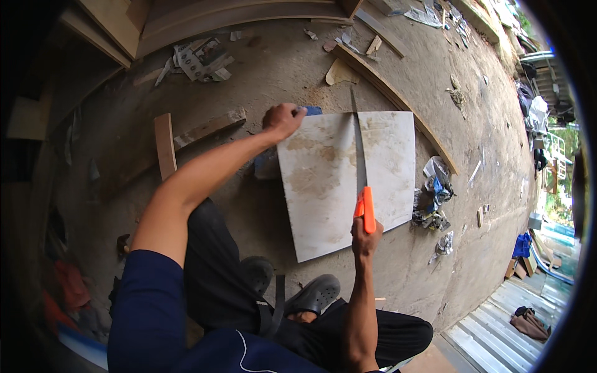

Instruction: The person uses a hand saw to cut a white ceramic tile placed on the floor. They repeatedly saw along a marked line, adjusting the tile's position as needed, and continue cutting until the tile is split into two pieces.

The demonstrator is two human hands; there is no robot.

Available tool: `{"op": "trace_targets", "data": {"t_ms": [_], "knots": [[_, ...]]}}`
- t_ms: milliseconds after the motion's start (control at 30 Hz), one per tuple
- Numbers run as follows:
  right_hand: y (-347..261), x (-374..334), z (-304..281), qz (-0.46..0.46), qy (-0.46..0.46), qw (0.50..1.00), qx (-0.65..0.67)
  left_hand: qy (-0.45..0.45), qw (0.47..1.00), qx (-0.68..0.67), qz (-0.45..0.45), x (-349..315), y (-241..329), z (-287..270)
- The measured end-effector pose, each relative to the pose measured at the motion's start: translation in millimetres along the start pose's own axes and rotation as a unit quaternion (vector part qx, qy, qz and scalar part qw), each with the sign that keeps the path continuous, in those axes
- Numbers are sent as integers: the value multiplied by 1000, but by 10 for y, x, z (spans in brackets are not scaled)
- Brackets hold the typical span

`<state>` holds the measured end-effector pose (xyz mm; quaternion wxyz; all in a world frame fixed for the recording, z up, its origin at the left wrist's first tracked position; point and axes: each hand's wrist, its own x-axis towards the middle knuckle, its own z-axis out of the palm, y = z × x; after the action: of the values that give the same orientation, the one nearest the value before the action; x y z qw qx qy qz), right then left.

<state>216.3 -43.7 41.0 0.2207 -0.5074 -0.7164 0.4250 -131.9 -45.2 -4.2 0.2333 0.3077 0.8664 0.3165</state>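
A white board (323,205) with brown stains lies raised off the ground in front of my feet. My left hand (285,121) is closed over its far left corner; the fingertips are partly hidden. In my right hand (365,237) is a hand saw (362,158), gripped by its orange handle. The long blade lies across the board, right of its middle, and its tip sticks out past the far edge. Whether the teeth sit in a cut, I cannot tell. Something blue (314,110) shows from under the board, beside my left hand.
A long wooden strip (398,102) lies along the board's right side. Crumpled plastic and rags (438,180) are next to it. Two wood pieces (165,143) (210,127) lie at left, scrap paper (202,59) farther off. Corrugated metal sheeting (497,336) covers the lower right.
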Motion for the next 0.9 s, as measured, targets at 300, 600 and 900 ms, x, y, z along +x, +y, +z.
{"op": "trace_targets", "data": {"t_ms": [300, 600, 900], "knots": [[-83, 357, -123, 117, -63, 989, 71, 84, 994, -45, -46, -219, -416, 232], [79, 367, 2, 83, -63, 993, 62, -126, 969, 198, 75, -1101, -520, 198], [-65, 298, 86, 89, -72, 993, 26, -192, 927, 254, 197, -906, -1070, 177]]}}
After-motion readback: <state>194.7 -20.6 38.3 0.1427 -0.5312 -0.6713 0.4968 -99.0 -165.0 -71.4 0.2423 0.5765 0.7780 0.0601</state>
